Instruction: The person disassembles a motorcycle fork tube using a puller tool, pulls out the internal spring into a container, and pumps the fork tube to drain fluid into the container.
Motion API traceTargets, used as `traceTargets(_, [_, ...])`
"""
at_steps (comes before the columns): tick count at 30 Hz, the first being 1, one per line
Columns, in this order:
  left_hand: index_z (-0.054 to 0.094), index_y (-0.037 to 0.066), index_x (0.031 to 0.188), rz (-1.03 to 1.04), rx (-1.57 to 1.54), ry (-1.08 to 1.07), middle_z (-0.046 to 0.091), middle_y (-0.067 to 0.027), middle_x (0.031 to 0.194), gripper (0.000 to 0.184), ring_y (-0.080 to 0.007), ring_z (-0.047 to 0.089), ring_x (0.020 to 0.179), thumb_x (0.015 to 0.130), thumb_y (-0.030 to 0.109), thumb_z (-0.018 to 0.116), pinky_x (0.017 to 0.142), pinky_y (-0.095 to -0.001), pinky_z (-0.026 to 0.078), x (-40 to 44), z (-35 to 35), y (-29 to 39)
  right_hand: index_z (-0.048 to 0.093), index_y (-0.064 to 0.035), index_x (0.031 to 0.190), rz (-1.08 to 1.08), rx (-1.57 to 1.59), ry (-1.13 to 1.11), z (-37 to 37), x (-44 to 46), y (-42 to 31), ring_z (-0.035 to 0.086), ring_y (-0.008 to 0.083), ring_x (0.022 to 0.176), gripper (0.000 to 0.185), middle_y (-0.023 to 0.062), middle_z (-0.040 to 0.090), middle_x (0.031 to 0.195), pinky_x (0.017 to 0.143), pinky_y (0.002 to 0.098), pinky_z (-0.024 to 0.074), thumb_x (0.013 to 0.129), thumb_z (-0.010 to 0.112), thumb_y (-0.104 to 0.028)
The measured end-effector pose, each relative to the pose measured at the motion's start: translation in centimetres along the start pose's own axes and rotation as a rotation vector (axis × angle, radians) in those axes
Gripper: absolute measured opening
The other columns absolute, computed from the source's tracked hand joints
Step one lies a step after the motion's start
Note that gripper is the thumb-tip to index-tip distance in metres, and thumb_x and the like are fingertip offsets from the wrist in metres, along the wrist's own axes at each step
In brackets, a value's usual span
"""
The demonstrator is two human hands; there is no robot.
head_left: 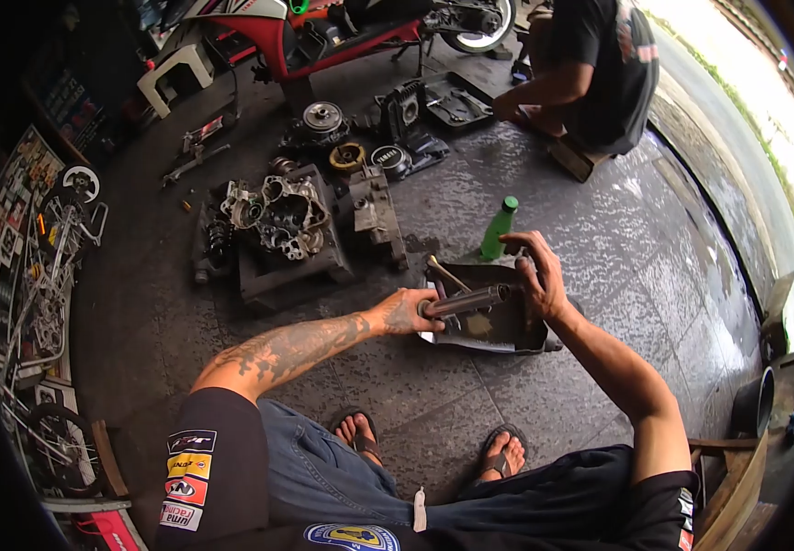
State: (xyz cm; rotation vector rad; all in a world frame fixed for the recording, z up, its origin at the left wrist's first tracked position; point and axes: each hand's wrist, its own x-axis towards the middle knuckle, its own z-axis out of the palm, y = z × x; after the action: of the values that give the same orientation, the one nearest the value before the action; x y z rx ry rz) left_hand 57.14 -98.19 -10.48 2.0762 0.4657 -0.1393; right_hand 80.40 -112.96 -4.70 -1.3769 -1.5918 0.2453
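My left hand [404, 311] is closed around one end of a shiny metal tube [472, 301], which points right over a dark shallow pan [498, 347]. My right hand [544, 280] is raised just beyond the tube's far end, above the pan's right side. Its fingers are bent, with a gap between thumb and forefinger, and I make out nothing between them. A brush-like tool with a pale handle [450, 275] leans at the pan's back left. Behind the pan stands a green bottle [498, 230] with a green cap, close to my right fingertips.
Left of the pan, an opened engine case [288, 216] rests on a low stand, with a metal block [375, 209] beside it. Several engine parts and a dark tray [457, 99] lie farther back. A red motorcycle [342, 46] stands behind them; another person [603, 78] sits at upper right.
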Motion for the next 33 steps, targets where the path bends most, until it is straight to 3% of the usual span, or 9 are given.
traceTargets(3, [0.060,0.007,0.096,0.043,-0.052,0.029,0.065,-0.0058,0.083,0.038,-0.0185,0.063,0.084,0.076,0.036,0.076,0.077,-0.0350,0.048,-0.4,-0.4,-0.4,0.058,-0.0022,0.110,0.112,-0.183,-0.007,0.1,-1.0,2.4,0.054,0.0348,0.097,0.026,0.0168,0.058,0.101,0.086,0.0409,0.0435,0.096,0.045,-0.020])
traceTargets(9, [0.058,0.006,0.092,0.122,-0.102,0.130,0.059,-0.0036,0.075,0.035,-0.0115,0.055,0.074,0.078,0.034,0.075,0.069,-0.0330,0.046,-1.4,-1.7,-0.5,0.059,-0.0038,0.107,0.197,-0.386,-0.081,-0.8,-3.3,5.9,0.055,0.0347,0.097,0.026,0.0158,0.060,0.099,0.084,0.0418,0.0448,0.096,0.047,-0.024])
traceTargets(14, [0.056,0.006,0.091,0.145,-0.180,0.225,0.055,-0.0016,0.074,0.034,-0.0115,0.052,0.072,0.079,0.032,0.074,0.067,-0.0326,0.045,-2.2,-2.4,0.2,0.059,-0.0040,0.100,0.172,-0.522,-0.082,-0.2,-5.5,8.6,0.056,0.0350,0.092,0.020,0.0151,0.059,0.093,0.081,0.0418,0.0472,0.093,0.053,-0.022])
traceTargets(19, [0.055,0.003,0.087,0.116,-0.422,0.224,0.053,-0.0003,0.070,0.030,-0.0091,0.050,0.068,0.080,0.025,0.074,0.061,-0.0292,0.042,-2.2,-2.7,-0.9,0.060,-0.0039,0.100,0.207,-0.520,-0.202,0.0,-5.8,8.2,0.058,0.0360,0.093,0.021,0.0163,0.060,0.095,0.080,0.0424,0.0478,0.094,0.053,-0.023])
traceTargets(22, [0.054,0.002,0.086,0.195,-0.314,0.304,0.053,0.0000,0.069,0.029,-0.0077,0.050,0.067,0.081,0.023,0.074,0.059,-0.0275,0.042,-2.0,-2.7,-1.8,0.057,-0.0060,0.100,0.229,-0.564,-0.191,0.0,-6.1,8.0,0.057,0.0347,0.093,0.021,0.0150,0.059,0.094,0.079,0.0420,0.0491,0.095,0.052,-0.026])
traceTargets(23, [0.053,0.002,0.082,0.149,-0.436,0.290,0.052,0.0003,0.068,0.028,-0.0070,0.050,0.065,0.081,0.021,0.073,0.059,-0.0273,0.042,-2.4,-2.5,-1.6,0.056,-0.0062,0.099,0.264,-0.594,-0.223,-0.2,-6.2,7.8,0.058,0.0348,0.093,0.022,0.0151,0.059,0.094,0.078,0.0421,0.0497,0.095,0.051,-0.027])
traceTargets(27, [0.053,0.004,0.087,0.131,-0.406,0.252,0.048,0.0023,0.065,0.026,-0.0077,0.049,0.062,0.082,0.021,0.073,0.058,-0.0268,0.042,-2.7,-3.2,-1.5,0.055,-0.0048,0.097,0.260,-0.571,-0.266,0.0,-6.1,8.4,0.057,0.0350,0.092,0.024,0.0151,0.058,0.093,0.078,0.0424,0.0490,0.095,0.051,-0.028])
traceTargets(29, [0.052,0.006,0.093,0.118,-0.405,0.206,0.051,0.0012,0.070,0.022,-0.0082,0.053,0.064,0.083,0.013,0.071,0.060,-0.0260,0.044,-3.0,-3.3,-1.5,0.055,-0.0042,0.097,0.243,-0.572,-0.275,0.2,-6.0,8.2,0.057,0.0351,0.093,0.025,0.0151,0.058,0.092,0.079,0.0429,0.0484,0.096,0.050,-0.029])
traceTargets(33, [0.054,0.006,0.097,0.078,-0.445,0.203,0.049,0.0011,0.078,0.034,-0.0095,0.046,0.075,0.083,0.029,0.073,0.068,-0.0293,0.041,-3.3,-2.9,-1.9,0.057,-0.0045,0.097,0.237,-0.571,-0.290,1.3,-5.7,8.2,0.057,0.0348,0.095,0.025,0.0148,0.059,0.093,0.081,0.0427,0.0484,0.095,0.051,-0.028])
